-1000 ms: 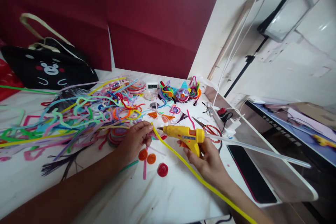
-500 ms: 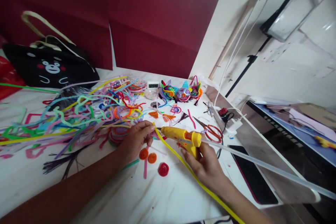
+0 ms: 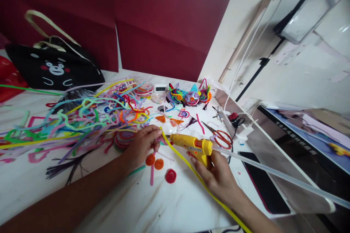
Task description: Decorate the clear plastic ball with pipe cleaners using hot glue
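My left hand [image 3: 142, 145] is closed in a pinch on the end of a long yellow pipe cleaner [image 3: 188, 167] that runs back under my right wrist. My right hand [image 3: 216, 173] grips a yellow hot glue gun [image 3: 191, 142], its nozzle pointing left at the pinched end. A long clear glue stick [image 3: 273, 173] juts from the back of the gun to the right. Two orange coils [image 3: 154, 162] and a red coil [image 3: 170, 176] lie on the white table [image 3: 175, 204] just below my left hand.
A heap of coloured pipe cleaners [image 3: 82, 120] covers the table's left. Finished coiled figures [image 3: 190, 96] stand at the back. Red-handled scissors [image 3: 220, 136], a power strip [image 3: 236, 122] and a dark phone [image 3: 262, 182] lie to the right. A black bear bag [image 3: 54, 69] sits far left.
The glue gun has shifted a little left, closer to the pinched end of the yellow pipe cleaner. My left hand has stayed in place.
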Action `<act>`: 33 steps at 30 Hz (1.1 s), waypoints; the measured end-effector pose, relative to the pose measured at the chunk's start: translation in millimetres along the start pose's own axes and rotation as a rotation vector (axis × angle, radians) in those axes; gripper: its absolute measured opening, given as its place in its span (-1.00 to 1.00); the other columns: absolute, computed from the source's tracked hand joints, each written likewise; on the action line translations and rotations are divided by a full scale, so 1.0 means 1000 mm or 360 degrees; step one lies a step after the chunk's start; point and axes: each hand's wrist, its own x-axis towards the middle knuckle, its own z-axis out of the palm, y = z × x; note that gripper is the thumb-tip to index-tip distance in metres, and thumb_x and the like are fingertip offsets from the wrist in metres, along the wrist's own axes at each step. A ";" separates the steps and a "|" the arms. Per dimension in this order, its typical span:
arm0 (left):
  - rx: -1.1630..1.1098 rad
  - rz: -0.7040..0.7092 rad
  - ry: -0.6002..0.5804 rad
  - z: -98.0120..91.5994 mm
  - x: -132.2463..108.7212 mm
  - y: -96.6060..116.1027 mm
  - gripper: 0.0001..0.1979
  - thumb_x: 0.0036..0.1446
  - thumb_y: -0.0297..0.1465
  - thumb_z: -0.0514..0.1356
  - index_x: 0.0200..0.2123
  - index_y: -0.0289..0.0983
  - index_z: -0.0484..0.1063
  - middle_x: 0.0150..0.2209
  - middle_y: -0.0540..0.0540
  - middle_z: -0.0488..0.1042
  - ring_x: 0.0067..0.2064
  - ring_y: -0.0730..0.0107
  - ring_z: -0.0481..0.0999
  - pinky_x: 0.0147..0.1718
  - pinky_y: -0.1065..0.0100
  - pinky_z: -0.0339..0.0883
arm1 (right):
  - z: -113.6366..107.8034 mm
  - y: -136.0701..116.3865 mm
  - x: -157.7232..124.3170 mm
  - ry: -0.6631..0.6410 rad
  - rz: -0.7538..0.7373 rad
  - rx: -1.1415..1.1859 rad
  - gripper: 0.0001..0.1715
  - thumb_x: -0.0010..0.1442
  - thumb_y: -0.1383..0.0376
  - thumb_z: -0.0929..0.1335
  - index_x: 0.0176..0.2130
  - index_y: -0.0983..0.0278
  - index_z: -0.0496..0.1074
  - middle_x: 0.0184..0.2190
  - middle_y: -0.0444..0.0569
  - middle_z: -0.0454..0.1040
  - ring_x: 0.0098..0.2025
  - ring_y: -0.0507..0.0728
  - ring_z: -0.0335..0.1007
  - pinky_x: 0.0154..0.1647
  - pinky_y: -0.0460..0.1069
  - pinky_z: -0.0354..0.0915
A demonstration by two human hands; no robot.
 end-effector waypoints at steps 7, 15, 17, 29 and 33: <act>-0.0004 -0.0007 -0.0020 0.001 0.001 0.000 -0.75 -0.15 -0.31 0.39 -0.50 -0.29 0.39 -0.58 0.10 0.34 -0.68 0.61 0.27 -0.72 0.52 0.12 | 0.000 0.001 -0.003 -0.0039 0.0165 -0.0055 -0.82 0.30 0.19 0.31 -0.16 0.26 0.32 -0.44 -0.12 0.34 -0.51 0.02 0.18 -0.56 -0.09 0.16; 0.0000 -0.0021 -0.0007 0.000 0.000 -0.001 -0.75 -0.14 -0.32 0.38 -0.50 -0.29 0.37 -0.57 0.10 0.35 -0.67 0.62 0.28 -0.72 0.53 0.11 | 0.003 -0.006 0.003 0.0010 0.0177 0.0003 -0.85 0.28 0.20 0.31 -0.21 0.24 0.30 -0.47 -0.17 0.29 -0.52 0.01 0.15 -0.58 -0.11 0.12; -0.0003 -0.0020 -0.0001 0.000 0.001 -0.001 -0.75 -0.14 -0.32 0.38 -0.49 -0.29 0.38 -0.56 0.10 0.36 -0.68 0.63 0.28 -0.72 0.53 0.11 | 0.004 -0.006 0.003 0.0010 0.0179 0.0037 -0.85 0.29 0.20 0.30 -0.20 0.23 0.30 -0.44 -0.16 0.31 -0.52 0.01 0.16 -0.58 -0.11 0.13; -0.0046 -0.0032 -0.0013 0.000 0.001 -0.001 -0.72 -0.17 -0.31 0.41 -0.48 -0.29 0.38 -0.56 0.11 0.36 -0.69 0.64 0.28 -0.73 0.54 0.11 | 0.009 -0.007 0.005 0.0084 0.0097 0.0156 -0.82 0.29 0.27 0.31 -0.08 0.20 0.31 -0.23 -0.05 0.47 -0.34 0.07 0.40 -0.43 -0.10 0.33; -0.0049 -0.0033 -0.0019 0.000 0.001 0.000 -0.71 -0.18 -0.30 0.42 -0.49 -0.30 0.38 -0.56 0.11 0.35 -0.70 0.64 0.28 -0.73 0.54 0.11 | 0.010 -0.007 0.004 0.0067 0.0058 0.0103 -0.78 0.30 0.29 0.30 -0.03 0.19 0.30 -0.22 -0.05 0.49 -0.32 0.09 0.43 -0.39 -0.07 0.35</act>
